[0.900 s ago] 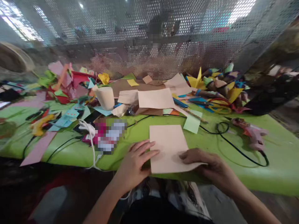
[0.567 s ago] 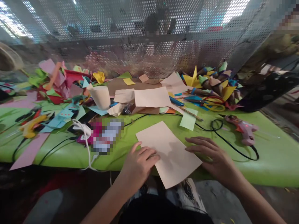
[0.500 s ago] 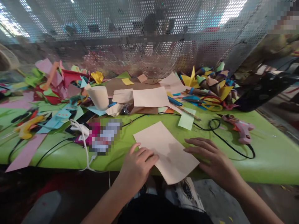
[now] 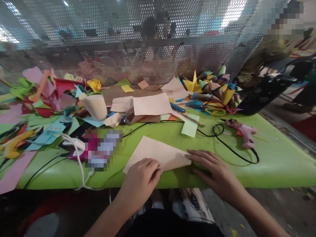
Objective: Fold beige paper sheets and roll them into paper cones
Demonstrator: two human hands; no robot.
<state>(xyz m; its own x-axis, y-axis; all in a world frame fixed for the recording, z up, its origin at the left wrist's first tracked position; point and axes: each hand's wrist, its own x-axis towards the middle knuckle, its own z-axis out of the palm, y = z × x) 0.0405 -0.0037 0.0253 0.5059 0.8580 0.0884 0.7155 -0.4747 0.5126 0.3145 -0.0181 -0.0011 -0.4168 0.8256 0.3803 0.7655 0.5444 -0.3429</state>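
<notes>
A sheet of pale peach paper [image 4: 153, 149] lies near the front edge of the green table [image 4: 276, 164]. Its near side looks curled or folded up between my hands. My left hand [image 4: 143, 177] has its fingers bent and closed on that near edge, the fingertips partly hidden. Stretched-out fingers of my right hand [image 4: 209, 168] touch the sheet's right corner, with the thumb lower and apart. Just beyond the sheet is a pale green paper piece [image 4: 190, 125].
A pink glue gun [image 4: 243, 131] with a black cord lies right. At left are a blurred-out power strip [image 4: 76, 151], a yellow glue gun [image 4: 14, 144] and coloured paper scraps [image 4: 49, 89]. Behind stand a paper cup [image 4: 95, 107], scissors [image 4: 214, 107] and a perforated metal panel [image 4: 123, 62].
The sheet has turned, and its near corner, which overhung the table edge, is now brought up. My left hand has closed on it; my right hand has come to its right corner. The view shifted slightly.
</notes>
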